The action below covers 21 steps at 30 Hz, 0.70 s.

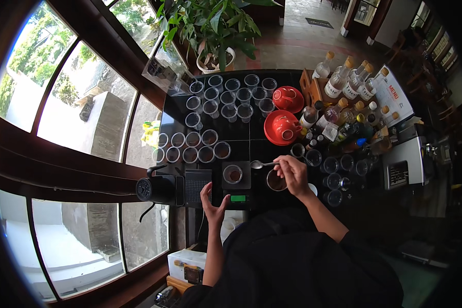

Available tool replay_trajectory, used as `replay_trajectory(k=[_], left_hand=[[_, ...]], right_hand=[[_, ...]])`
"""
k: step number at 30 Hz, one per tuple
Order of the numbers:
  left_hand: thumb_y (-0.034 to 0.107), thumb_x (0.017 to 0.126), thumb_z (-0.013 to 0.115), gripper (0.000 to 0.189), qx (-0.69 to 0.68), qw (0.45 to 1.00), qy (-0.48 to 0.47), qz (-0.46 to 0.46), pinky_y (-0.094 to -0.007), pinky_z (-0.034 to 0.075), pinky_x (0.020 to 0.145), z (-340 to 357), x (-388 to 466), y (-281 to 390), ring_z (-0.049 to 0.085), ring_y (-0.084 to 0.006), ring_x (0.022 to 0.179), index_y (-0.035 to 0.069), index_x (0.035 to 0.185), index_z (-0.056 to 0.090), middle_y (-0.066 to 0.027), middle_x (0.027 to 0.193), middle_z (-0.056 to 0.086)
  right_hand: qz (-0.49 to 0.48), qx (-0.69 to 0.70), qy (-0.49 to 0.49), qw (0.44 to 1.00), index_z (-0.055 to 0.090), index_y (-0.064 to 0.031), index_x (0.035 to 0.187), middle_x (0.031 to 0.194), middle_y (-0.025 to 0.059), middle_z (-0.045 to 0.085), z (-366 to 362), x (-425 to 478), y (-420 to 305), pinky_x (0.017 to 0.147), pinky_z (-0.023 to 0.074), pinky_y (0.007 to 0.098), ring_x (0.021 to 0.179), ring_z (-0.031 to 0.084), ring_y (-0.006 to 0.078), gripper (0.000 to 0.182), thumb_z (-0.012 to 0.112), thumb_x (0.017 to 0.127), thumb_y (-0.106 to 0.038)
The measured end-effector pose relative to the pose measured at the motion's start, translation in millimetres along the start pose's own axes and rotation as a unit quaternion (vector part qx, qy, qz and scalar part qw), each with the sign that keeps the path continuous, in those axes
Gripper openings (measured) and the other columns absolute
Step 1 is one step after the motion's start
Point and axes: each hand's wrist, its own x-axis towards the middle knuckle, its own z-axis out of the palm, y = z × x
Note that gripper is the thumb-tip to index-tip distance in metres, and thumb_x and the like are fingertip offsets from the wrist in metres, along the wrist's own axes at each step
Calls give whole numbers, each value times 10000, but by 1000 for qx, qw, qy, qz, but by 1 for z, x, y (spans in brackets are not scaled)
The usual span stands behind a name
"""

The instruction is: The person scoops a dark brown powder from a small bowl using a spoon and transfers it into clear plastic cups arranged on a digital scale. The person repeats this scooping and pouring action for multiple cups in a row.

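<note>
In the head view, my right hand (293,175) grips the handle of a metal spoon (257,164), whose bowl points left. Below that hand is a round container (276,181) of brown powder, partly hidden by my fingers. A clear plastic cup (232,174) with some brown powder inside stands on the plate of a digital scale (246,181). The scale's green display (238,198) is lit. My left hand (214,206), thumb and fingers apart and holding nothing, is at the front left of the scale, its thumb close to the display.
Left of the scale are a black drip tray (198,186) and a black appliance (158,190). Several clear cups (193,138) holding dark powder stand behind, with more clear cups (229,97) farther back. Red cups on saucers (284,130), syrup bottles (333,85) and a potted plant (215,61) are beyond.
</note>
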Motion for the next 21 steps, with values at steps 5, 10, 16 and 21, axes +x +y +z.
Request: replay_trajectory(k=[5, 10, 16, 21], left_hand=[[133, 779, 978, 898, -8, 999, -33, 3, -427, 422, 1222, 30, 19, 4, 556, -310, 1437, 11, 1530, 502, -170, 1518, 579], [159, 791, 983, 916, -31, 999, -31, -18, -421, 428, 1228, 57, 26, -8, 567, -303, 1432, -2, 1543, 485, -184, 1515, 590], [104, 839, 943, 831, -50, 997, -38, -34, -401, 453, 1204, 68, 33, -17, 595, -280, 1404, -7, 1530, 495, -177, 1480, 620], [61, 874, 905, 704, -96, 994, -40, -38, -384, 491, 1160, 68, 35, -31, 648, -251, 1332, -8, 1473, 543, -157, 1417, 666]], right_hand=[[56, 4, 109, 992, 732, 11, 1061, 793, 58, 704, -36, -23, 17, 577, 476, 228, 643, 625, 67, 297, 555, 1146, -212], [57, -2, 121, 991, 730, 12, 1039, 761, 51, 685, -55, -45, 14, 557, 466, 235, 626, 617, 68, 296, 562, 1138, -211], [80, -48, 84, 992, 732, 13, 1047, 777, 60, 699, -68, -62, 23, 562, 490, 247, 611, 630, 86, 273, 576, 1126, -197], [88, -54, 42, 994, 732, 9, 1057, 790, 72, 716, -72, -62, 24, 570, 525, 267, 626, 669, 107, 228, 585, 1114, -156]])
